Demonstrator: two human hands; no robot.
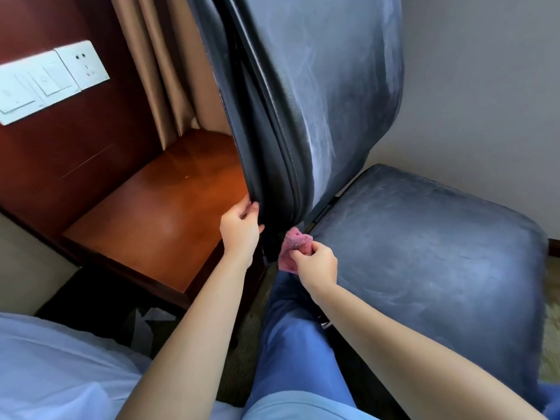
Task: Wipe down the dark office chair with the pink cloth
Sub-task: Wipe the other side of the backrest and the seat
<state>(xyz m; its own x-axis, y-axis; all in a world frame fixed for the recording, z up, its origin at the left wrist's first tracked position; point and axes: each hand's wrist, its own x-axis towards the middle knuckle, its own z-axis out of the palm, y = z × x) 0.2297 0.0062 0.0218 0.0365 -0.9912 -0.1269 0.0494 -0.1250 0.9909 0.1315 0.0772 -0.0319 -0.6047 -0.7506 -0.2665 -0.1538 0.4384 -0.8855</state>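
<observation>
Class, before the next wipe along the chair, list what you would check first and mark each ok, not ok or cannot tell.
1. Pink cloth held in right hand: ok.
2. Left hand steadying the lower edge of the backrest: ok.
3. Cloth touching the chair at the backrest base: cannot tell.
4. Seat free of objects: ok.
5. Pale streaks cleared from backrest and seat: not ok.
6. Cloth damp: cannot tell.

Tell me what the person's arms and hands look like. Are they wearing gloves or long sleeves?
No gloves and no long sleeves. Both forearms are bare all the way up to where the picture ends. The left hand and the right hand are bare too, with no rings, watch or bracelets showing. The person wears blue trousers.
</observation>
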